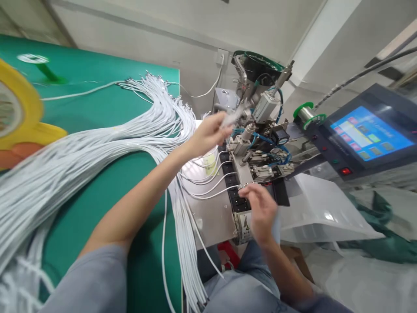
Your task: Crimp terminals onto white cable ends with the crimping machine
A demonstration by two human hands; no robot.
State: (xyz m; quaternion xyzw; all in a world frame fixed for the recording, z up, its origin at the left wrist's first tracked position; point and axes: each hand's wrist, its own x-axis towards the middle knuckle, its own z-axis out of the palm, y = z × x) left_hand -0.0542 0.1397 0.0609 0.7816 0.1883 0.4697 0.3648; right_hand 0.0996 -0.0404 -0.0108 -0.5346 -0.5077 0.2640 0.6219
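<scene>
My left hand [208, 134] is raised in front of a small machine [260, 130], its fingers pinched on the end of a white cable [232, 117]. My right hand [260, 211] hovers over the machine's black slotted conveyor [239, 201], fingers curled around the tip of another white cable [215, 193] lying in a slot. Several white cables run from the slots back toward a big bundle of white cables [97, 148] spread over the green table [107, 108].
A touchscreen panel [368, 134] with a red switch stands at the right. A clear plastic chute [322, 208] slopes off beside the conveyor. A yellow tape roll [16, 113] sits at the left edge. A green spool [308, 114] is behind the machine.
</scene>
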